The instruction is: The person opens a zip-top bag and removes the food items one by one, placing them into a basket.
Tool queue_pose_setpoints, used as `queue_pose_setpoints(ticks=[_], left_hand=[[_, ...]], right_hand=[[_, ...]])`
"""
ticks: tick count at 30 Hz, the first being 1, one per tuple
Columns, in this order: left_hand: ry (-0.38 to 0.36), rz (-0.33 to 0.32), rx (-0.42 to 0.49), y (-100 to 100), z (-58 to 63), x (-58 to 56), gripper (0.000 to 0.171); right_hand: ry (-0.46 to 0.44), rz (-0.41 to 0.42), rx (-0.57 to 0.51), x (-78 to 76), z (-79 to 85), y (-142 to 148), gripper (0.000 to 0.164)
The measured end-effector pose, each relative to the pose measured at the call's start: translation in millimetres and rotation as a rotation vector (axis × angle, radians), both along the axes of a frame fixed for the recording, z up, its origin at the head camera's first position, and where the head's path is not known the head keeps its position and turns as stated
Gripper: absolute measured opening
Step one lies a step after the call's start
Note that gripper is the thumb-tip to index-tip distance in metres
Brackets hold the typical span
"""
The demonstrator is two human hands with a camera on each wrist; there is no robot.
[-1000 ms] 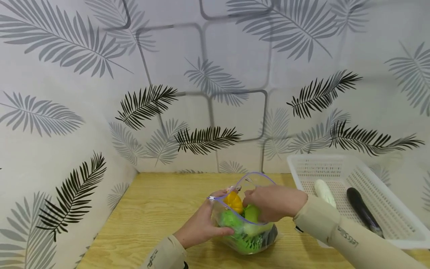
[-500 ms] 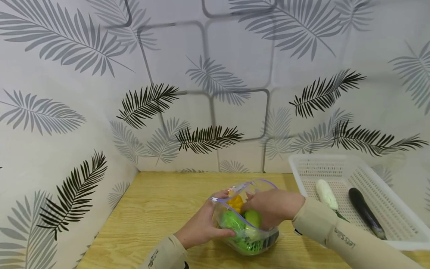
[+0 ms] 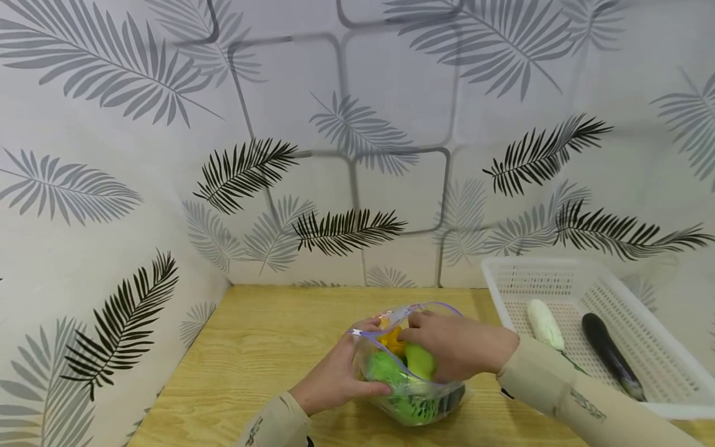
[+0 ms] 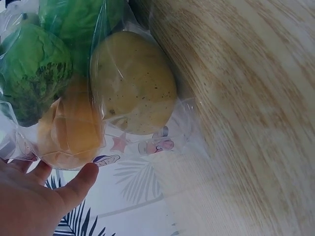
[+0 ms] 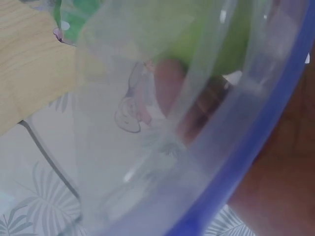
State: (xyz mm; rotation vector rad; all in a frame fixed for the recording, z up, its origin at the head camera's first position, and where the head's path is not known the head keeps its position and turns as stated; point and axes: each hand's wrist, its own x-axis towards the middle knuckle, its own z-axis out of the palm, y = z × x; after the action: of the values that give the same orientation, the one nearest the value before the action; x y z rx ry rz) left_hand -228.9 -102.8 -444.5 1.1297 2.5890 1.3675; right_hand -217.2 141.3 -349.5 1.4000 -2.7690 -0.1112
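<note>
A clear zip bag (image 3: 410, 397) with a purple zip edge stands on the table, its mouth open. My left hand (image 3: 341, 372) grips its left side, thumb in front and fingers behind. Through the plastic in the left wrist view show a potato (image 4: 133, 81), an orange pumpkin (image 4: 71, 130) and a green vegetable (image 4: 32, 73). My right hand (image 3: 458, 344) reaches inside the bag's mouth, fingers curled at a smooth light-green fruit (image 3: 420, 362); its far side is hidden. Beside it sit the yellow-orange pumpkin (image 3: 393, 340) and green leafy vegetables (image 3: 385, 367).
To the right, a white perforated basket (image 3: 527, 264) holds a pale, whitish long vegetable (image 3: 544, 324) and a dark eggplant (image 3: 613, 355). The wooden table (image 3: 268, 329) meets a leaf-patterned wall covering (image 3: 391, 124) at the back and left.
The bag's upright rim has sunk lower around my right hand, whose wrist has moved slightly right. More of the light-green fruit shows. My left hand stays on the bag's side.
</note>
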Motion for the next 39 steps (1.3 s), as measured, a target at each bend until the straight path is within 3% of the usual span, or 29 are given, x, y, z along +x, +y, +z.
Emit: queue_pose_setpoints(ticks=[5,10,19,24,39], left_hand=[[-0.026,0.004,-0.002,-0.3,-0.8,-0.7,0.091],[-0.038,0.006,0.003,-0.1,-0.7,-1.0,0.094],[-0.046,-0.009,0.023,-0.6,-1.4,-1.8,0.096],[-0.076,-0.001,0.010,-1.3,-1.3,-2.0,0.097],[-0.060,-0.005,0.009,-0.7,-1.6,-1.5,0.097]], right_hand=[[0.075,0.006,-0.045,0.0,1.8,2.3,0.061],[0.084,-0.034,-0.098,0.4,4.6,5.7,0.071],[0.108,-0.049,-0.205,3.0,4.8,7.5,0.067],[0.152,-0.047,-0.229,6.2,8.2,9.4,0.069],[0.250,0.008,-0.273,18.2,15.4,26.4,0.067]])
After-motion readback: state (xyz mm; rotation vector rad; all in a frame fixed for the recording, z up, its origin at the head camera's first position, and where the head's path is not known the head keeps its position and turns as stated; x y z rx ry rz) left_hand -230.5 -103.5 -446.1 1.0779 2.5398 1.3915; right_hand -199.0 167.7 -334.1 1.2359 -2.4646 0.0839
